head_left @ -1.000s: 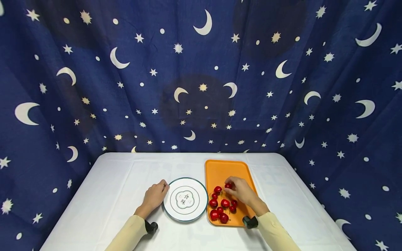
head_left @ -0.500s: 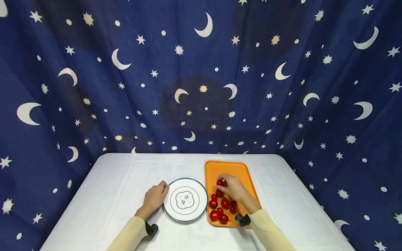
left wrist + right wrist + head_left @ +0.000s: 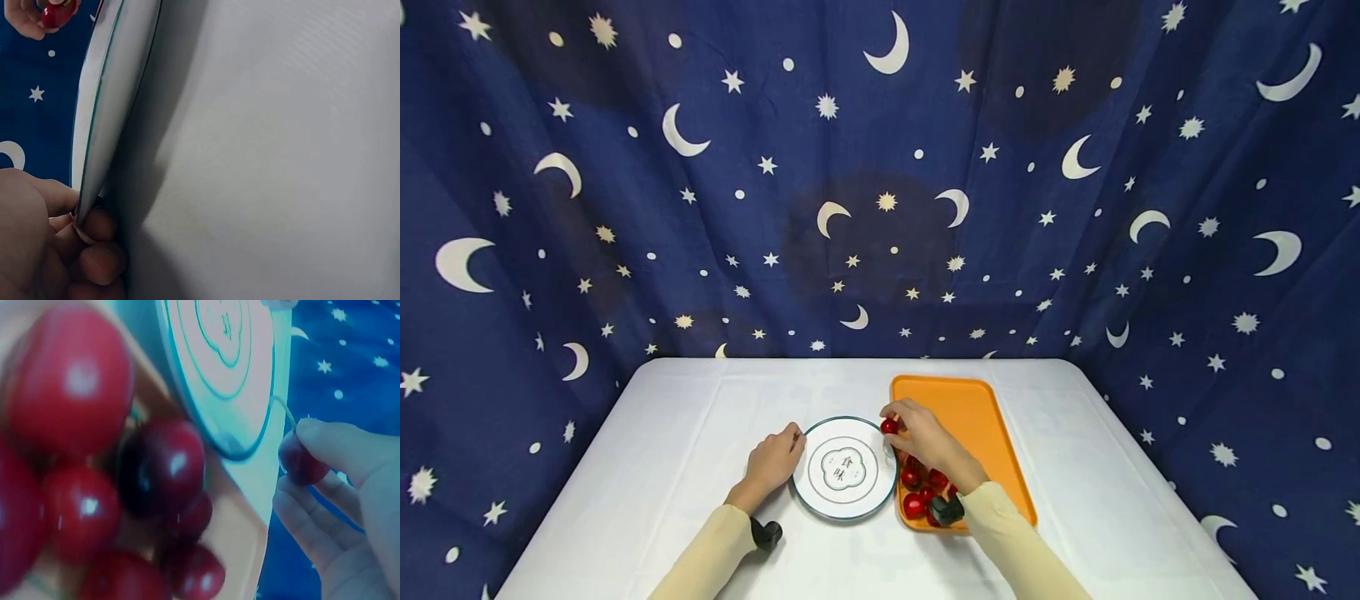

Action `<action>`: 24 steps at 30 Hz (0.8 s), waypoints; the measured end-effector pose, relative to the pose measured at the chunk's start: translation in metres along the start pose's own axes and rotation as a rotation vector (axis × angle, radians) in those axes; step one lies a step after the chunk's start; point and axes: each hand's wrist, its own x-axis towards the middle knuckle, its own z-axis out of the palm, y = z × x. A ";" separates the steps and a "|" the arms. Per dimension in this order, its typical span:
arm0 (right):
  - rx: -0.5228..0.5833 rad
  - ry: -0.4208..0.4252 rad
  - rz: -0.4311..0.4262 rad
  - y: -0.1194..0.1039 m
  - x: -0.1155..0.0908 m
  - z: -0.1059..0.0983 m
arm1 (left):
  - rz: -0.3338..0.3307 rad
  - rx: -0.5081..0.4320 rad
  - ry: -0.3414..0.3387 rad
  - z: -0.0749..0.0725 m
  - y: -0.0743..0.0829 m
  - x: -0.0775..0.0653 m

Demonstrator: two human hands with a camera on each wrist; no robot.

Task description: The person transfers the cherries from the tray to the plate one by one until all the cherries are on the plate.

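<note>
A white plate (image 3: 869, 493) with a dark green rim and printed characters lies mid-table. My left hand (image 3: 772, 460) pinches its left edge; in the left wrist view the thumb is on top and the curled fingers are underneath the plate (image 3: 122, 100). Over the plate's right edge, my right hand (image 3: 931, 440) holds a red cherry (image 3: 889, 426) between thumb and fingertips. The right wrist view shows this cherry (image 3: 301, 461) with its thin stem, apart from the plate. An orange tray (image 3: 973, 412) beside the plate bears several red cherries (image 3: 914, 505), some hidden by my right arm.
Under everything is a white-covered table (image 3: 700, 417). A dark blue curtain (image 3: 880, 267) with moons and stars hangs behind and at the sides. Each wrist wears a black device (image 3: 766, 535). The cherries in the tray differ in size.
My right hand has carried the cherry leftward from above the tray to the plate's right edge. The left hand keeps its hold on the plate. The head view has shifted slightly.
</note>
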 end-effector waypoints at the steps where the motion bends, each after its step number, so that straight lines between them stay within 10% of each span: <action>1: -0.003 -0.007 -0.003 -0.002 0.002 0.001 | 0.000 0.001 -0.003 0.000 0.001 0.001; 24: -0.135 -0.120 -0.029 -0.017 0.015 0.033 | -0.010 -0.024 -0.031 0.000 -0.002 0.003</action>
